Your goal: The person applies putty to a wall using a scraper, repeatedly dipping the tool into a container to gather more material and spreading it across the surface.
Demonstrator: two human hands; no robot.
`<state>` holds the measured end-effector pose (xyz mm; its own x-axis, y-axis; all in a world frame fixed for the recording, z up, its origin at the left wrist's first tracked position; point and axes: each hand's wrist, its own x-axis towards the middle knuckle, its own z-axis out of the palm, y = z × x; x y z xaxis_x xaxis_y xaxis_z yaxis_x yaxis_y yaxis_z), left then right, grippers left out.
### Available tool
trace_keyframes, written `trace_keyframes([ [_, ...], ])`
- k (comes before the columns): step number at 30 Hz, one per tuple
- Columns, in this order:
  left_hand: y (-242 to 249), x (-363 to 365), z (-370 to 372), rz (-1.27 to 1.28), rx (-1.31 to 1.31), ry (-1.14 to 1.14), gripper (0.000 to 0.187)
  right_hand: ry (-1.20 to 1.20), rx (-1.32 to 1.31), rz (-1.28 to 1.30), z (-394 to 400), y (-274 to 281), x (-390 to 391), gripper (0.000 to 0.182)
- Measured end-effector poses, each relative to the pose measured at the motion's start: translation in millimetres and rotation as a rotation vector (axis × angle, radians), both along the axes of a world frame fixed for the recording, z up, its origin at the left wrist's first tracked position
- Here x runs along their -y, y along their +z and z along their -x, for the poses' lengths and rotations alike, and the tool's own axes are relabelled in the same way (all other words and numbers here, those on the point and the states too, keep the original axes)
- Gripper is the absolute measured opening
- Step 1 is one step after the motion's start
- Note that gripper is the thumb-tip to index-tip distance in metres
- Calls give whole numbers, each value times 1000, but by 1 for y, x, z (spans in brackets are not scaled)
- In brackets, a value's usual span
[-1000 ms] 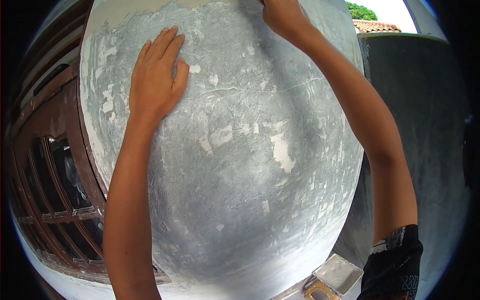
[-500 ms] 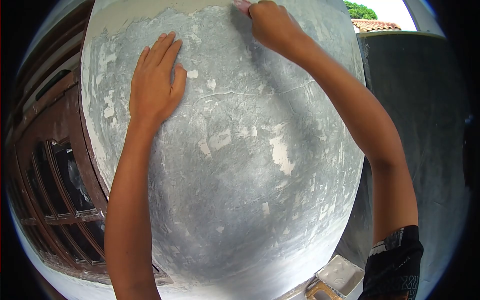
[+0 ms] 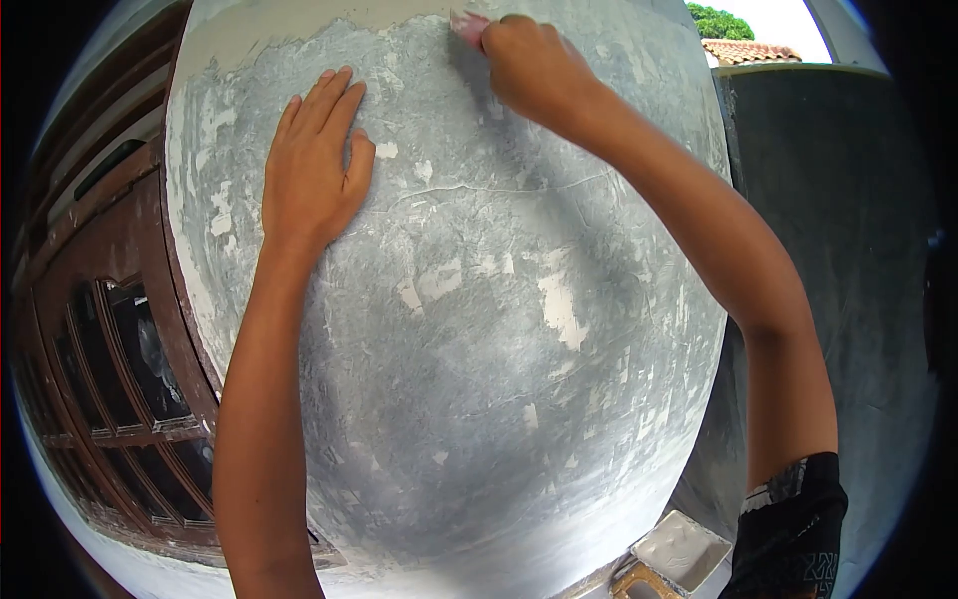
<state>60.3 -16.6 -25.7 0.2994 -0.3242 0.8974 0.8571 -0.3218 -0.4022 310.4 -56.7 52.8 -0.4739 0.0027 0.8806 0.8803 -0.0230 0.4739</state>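
In front of me stands a grey wall with patchy white spots and a beige band along its top. My left hand lies flat against its upper left part, fingers stretched upward and thumb apart, holding nothing. Higher up and to the right, my right hand is closed around the pinkish handle of a scraper. The scraper's tip points up and left, by the ragged lower edge of the beige band. Most of its handle is hidden in my fist.
A brown wooden door with glass panes is at the left. To the right is a dark panel. Low at the right, a tray of pale paste sits beside a yellowish object, partly cut off.
My right hand has moved a little left and down with the scraper, so more of the tool shows. My left hand keeps its place on the wall.
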Motion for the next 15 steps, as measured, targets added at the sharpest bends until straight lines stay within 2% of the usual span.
trace_keyframes([
  [2, 0, -1, 0, -2, 2, 1, 47, 223, -148, -76, -3, 52, -8, 30],
  [5, -1, -1, 0, 0, 5, 2, 46, 165, -164, -118, -5, 103, -15, 27],
  [7, 1, 0, 0, -6, -3, 7, 47, -53, 46, 0, -4, 113, -21, 27],
  [8, 1, 0, 0, -7, -6, 5, 47, -50, 43, 2, -2, 103, -26, 27],
  [10, 0, 0, 1, -8, -12, -2, 47, 124, 126, -161, 5, 56, -31, 23],
  [12, 1, -1, 1, -16, -5, -3, 48, -68, 74, -33, 25, -5, -1, 25],
  [13, 0, -1, -1, -14, -8, -10, 48, -74, 71, -30, 24, -12, 4, 25],
  [15, 0, 1, -1, -16, 5, -19, 48, 126, 38, -53, 23, -13, 12, 28],
])
